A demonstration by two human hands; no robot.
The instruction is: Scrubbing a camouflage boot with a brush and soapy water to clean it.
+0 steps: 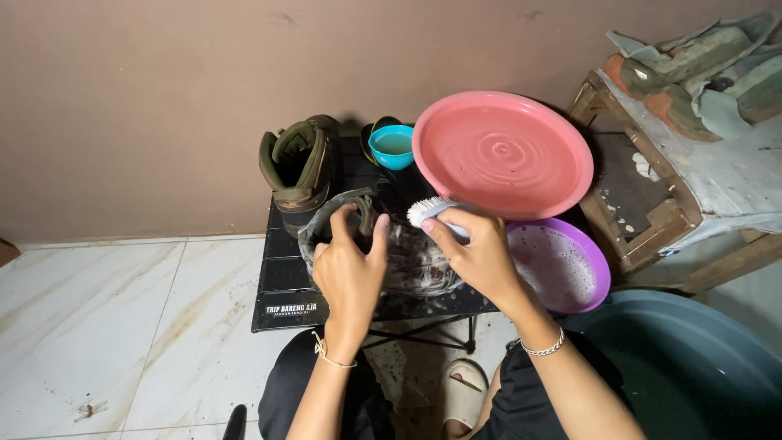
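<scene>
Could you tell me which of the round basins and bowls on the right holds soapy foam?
The purple basin, just right of the right hand, holds white suds. The pink basin behind it looks empty, and the small blue bowl holds clear liquid.

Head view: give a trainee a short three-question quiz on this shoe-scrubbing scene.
1. True or false: the right hand holds a white brush.
2. What does the left hand grip?
A. the soapy shoe
B. the small blue cup
C. the pink basin
3. Fill in: the second, dry shoe stands at the table's ____ edge, by the wall.

Key: 1 true; 2 A; 3 far.
</scene>
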